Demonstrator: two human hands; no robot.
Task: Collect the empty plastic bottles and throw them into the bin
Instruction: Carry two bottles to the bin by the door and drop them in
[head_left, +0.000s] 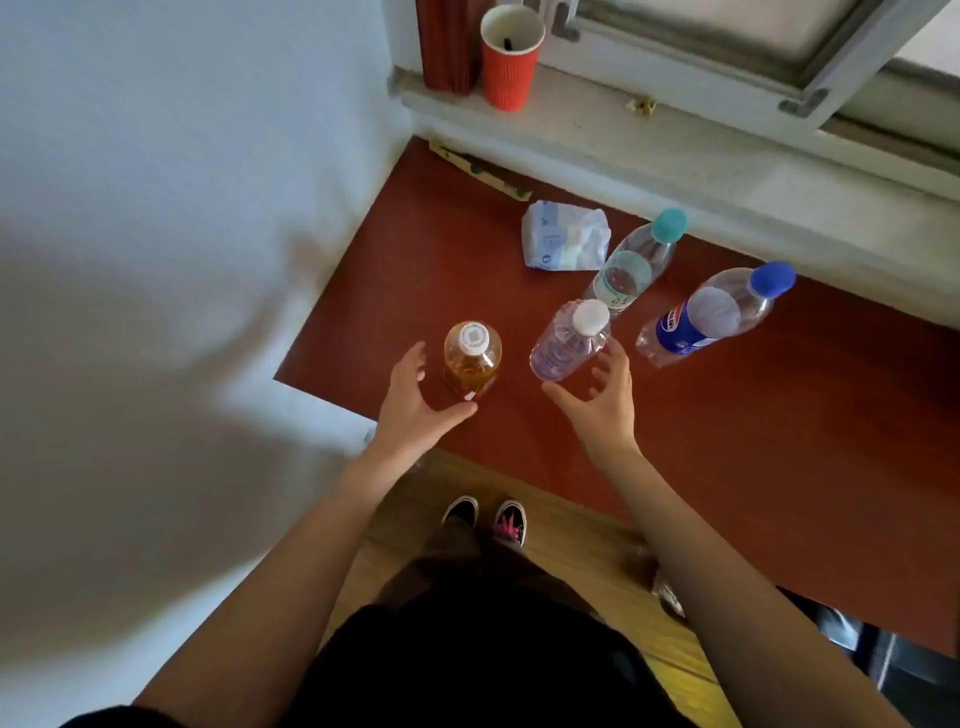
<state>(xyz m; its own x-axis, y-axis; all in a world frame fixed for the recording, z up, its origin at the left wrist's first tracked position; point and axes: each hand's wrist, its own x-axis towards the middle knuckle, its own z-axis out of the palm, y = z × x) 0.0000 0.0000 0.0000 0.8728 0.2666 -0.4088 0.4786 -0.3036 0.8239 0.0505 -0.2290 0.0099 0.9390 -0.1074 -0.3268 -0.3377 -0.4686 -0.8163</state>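
Four bottles stand on the red surface (727, 441). A crumpled white packet (563, 241) lies past them, near the sill, where a red cup (509, 62) stands. Nothing blocks either hand.

The left hand (415, 405) has its fingers (413, 358) spread wide. The amber bottle (471, 361) stands just right of them, not touched. The right hand (602, 395) also has its fingers (610, 358) spread. The clear bottle with the white cap (569, 340) is just beyond them, very close. The teal-capped bottle (634, 262) and the blue-capped bottle (711, 317) stand farther off.
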